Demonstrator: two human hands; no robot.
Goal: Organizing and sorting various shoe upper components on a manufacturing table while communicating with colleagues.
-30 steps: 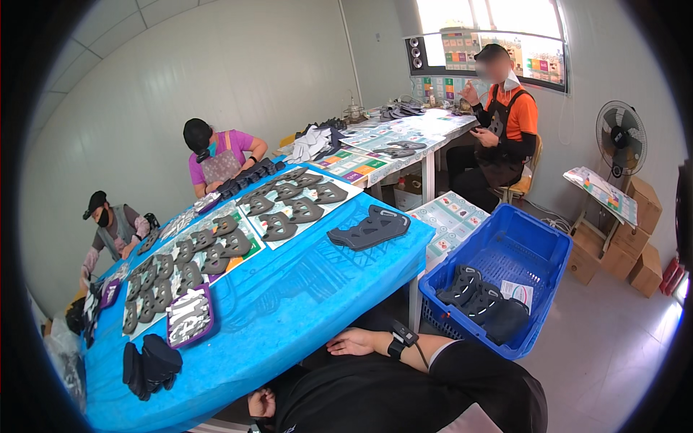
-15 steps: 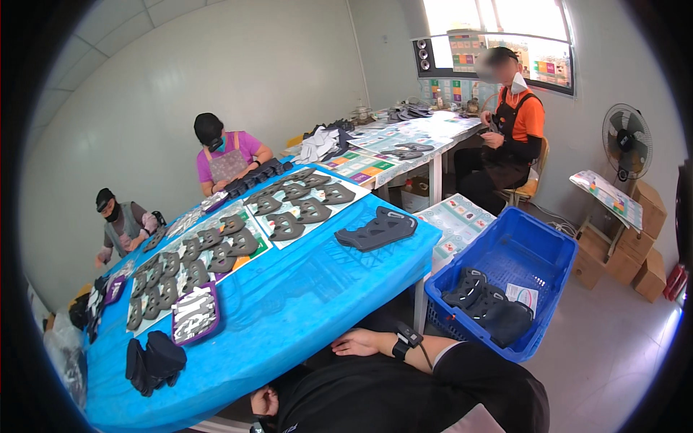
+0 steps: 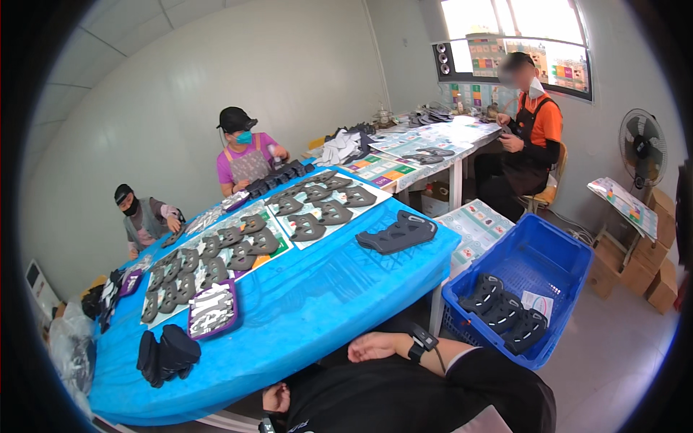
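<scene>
My right hand [image 3: 372, 347] rests low beside the table's near edge, with its fingers loosely extended and nothing visible in it. A dark strap with a small device [image 3: 421, 339] is around that wrist. Further left, my left hand [image 3: 276, 397] lies curled close to my body just below the tabletop, with no object showing in it. Beyond my hands, a dark grey shaped pad [image 3: 397, 232] lies alone on the blue-covered table [image 3: 310, 296]. To my right, a blue plastic crate [image 3: 552, 252] holds 3 dark pads [image 3: 504, 312] with pale marks and a printed card [image 3: 537, 303].
Rows of grey pads [image 3: 238, 245] lie on printed sheets. A purple tray [image 3: 214, 310] of white-and-grey pieces stands near folded dark pads [image 3: 167, 355]. Across the table sit two co-workers [image 3: 249, 155] [image 3: 141, 213]; another [image 3: 534, 130] sits at the back right. A fan [image 3: 642, 148] stands beside cardboard boxes.
My view has swung slightly left. The nearest pad in the crate now lies with its pale marks showing. The purple-shirted co-worker has raised their head and one hand.
</scene>
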